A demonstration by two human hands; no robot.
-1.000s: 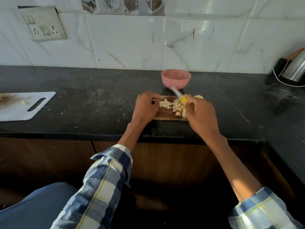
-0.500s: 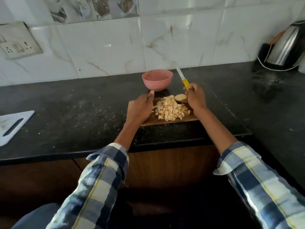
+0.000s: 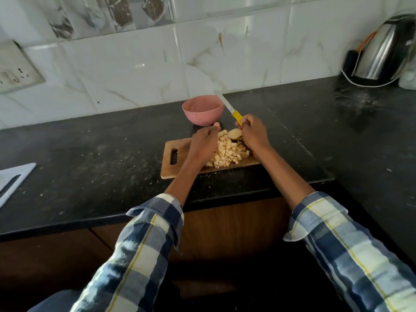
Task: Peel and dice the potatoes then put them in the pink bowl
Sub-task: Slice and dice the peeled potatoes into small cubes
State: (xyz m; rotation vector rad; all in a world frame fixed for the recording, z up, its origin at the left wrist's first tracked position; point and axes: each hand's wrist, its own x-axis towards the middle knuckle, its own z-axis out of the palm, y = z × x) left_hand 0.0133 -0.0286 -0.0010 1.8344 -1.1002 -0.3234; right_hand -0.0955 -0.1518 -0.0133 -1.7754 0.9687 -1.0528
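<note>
At a dark stone kitchen counter, a person in a blue-and-cream plaid shirt works over a wooden cutting board that lies near the counter's front edge, its handle slot toward the left. A heap of diced potato covers the board's middle and right part, and a few uncut potato slices lie stacked at the far side of the heap. The right hand grips the yellow handle of a knife, fingers curled round it, with the pale blade pointing up and away toward the tiled wall, clear of the food. The left hand reaches over the board at the left edge of the heap, its fingers extended forward and loosely bent; whether they pinch any pieces cannot be told from this angle. The pink bowl stands on the counter just beyond the board, close to the left hand's fingertips, and no potato shows inside it. A steel electric kettle sits in the far right corner, a white cutting board lies at the left edge, and a wall socket is mounted on the marble tiles.
</note>
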